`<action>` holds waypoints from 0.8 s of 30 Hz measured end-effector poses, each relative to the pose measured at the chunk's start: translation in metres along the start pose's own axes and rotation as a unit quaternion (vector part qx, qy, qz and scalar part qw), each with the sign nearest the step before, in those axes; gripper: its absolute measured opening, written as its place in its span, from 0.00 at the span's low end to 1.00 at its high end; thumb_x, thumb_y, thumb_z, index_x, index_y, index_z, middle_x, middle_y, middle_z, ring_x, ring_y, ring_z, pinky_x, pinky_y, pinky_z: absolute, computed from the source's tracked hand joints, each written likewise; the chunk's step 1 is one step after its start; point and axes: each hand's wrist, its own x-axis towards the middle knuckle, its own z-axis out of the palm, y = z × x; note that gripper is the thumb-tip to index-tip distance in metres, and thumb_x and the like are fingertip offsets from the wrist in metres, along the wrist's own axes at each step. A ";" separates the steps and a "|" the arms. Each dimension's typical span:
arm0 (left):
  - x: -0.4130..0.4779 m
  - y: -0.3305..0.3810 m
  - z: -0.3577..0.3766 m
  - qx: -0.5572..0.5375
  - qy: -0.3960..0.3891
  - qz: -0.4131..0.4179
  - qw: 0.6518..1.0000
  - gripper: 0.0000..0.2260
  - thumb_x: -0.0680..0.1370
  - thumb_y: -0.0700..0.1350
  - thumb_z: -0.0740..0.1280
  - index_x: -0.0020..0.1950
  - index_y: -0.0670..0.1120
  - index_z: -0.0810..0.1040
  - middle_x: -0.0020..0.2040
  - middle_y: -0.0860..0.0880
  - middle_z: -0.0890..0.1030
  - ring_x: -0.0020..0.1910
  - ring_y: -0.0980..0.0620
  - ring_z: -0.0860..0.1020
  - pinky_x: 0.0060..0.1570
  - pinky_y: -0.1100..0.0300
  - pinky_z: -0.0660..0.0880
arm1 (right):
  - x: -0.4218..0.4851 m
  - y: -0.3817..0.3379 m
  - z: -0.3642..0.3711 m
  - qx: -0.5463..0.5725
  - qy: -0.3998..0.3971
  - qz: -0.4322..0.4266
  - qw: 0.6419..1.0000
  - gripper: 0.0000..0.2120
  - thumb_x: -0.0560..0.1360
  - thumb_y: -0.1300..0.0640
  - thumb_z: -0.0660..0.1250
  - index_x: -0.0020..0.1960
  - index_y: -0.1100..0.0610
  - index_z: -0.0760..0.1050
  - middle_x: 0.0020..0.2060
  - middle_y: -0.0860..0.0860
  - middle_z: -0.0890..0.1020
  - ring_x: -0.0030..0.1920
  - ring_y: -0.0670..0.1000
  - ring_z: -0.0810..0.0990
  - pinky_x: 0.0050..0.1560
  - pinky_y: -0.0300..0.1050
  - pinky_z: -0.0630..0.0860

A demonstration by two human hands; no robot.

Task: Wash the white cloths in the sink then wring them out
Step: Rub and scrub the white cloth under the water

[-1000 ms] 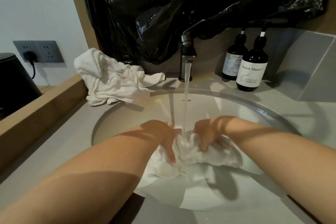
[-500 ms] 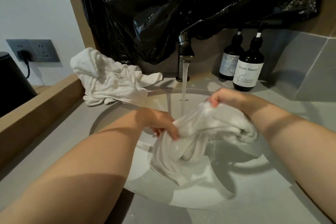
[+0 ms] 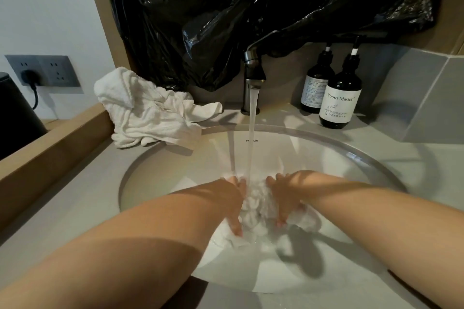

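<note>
A wet white cloth lies bunched low in the white sink, right under the stream from the tap. My left hand presses it from the left and my right hand from the right, fingers curled into the folds. The running water lands between the two hands. A second white cloth lies crumpled on the counter at the sink's back left rim, partly hanging over the edge.
Two dark pump bottles stand behind the sink at the right. Black plastic sheeting hangs over the wall above the tap. A wooden ledge runs along the left, with a wall socket and a black appliance beyond it.
Half a second ago my right hand held the cloth lifted and stretched above the basin. Both hands have come back down and bunched the cloth together under the stream.
</note>
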 end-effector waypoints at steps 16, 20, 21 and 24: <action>-0.043 -0.042 -0.061 -0.827 0.149 0.050 0.539 0.20 0.81 0.58 0.59 0.43 0.44 0.82 0.38 0.45 0.83 0.37 0.47 0.82 0.48 0.53 0.78 | -0.035 0.001 -0.069 0.601 0.201 -0.157 0.758 0.23 0.68 0.52 0.76 0.60 0.52 0.73 0.44 0.52 0.83 0.42 0.51 0.83 0.41 0.38 0.80; -0.047 -0.020 -0.070 -0.819 0.140 0.071 0.552 0.15 0.84 0.49 0.54 0.42 0.46 0.73 0.39 0.48 0.76 0.37 0.52 0.75 0.44 0.57 0.74 | -0.039 -0.030 -0.063 0.500 0.407 -0.099 0.758 0.14 0.73 0.42 0.69 0.53 0.48 0.72 0.43 0.44 0.78 0.46 0.48 0.78 0.47 0.41 0.76; -0.047 -0.020 -0.072 -0.817 0.140 0.067 0.555 0.14 0.84 0.49 0.55 0.42 0.47 0.72 0.40 0.49 0.76 0.37 0.52 0.75 0.42 0.58 0.75 | -0.039 -0.030 -0.062 0.483 0.424 -0.091 0.761 0.14 0.73 0.43 0.67 0.54 0.49 0.72 0.45 0.45 0.78 0.48 0.50 0.78 0.49 0.43 0.75; -0.043 -0.034 -0.074 -0.816 0.158 0.042 0.554 0.12 0.81 0.51 0.62 0.44 0.46 0.77 0.41 0.46 0.79 0.37 0.49 0.78 0.45 0.56 0.76 | -0.035 -0.016 -0.069 0.519 0.374 -0.049 0.767 0.20 0.78 0.47 0.62 0.67 0.53 0.69 0.61 0.54 0.77 0.58 0.54 0.76 0.56 0.42 0.70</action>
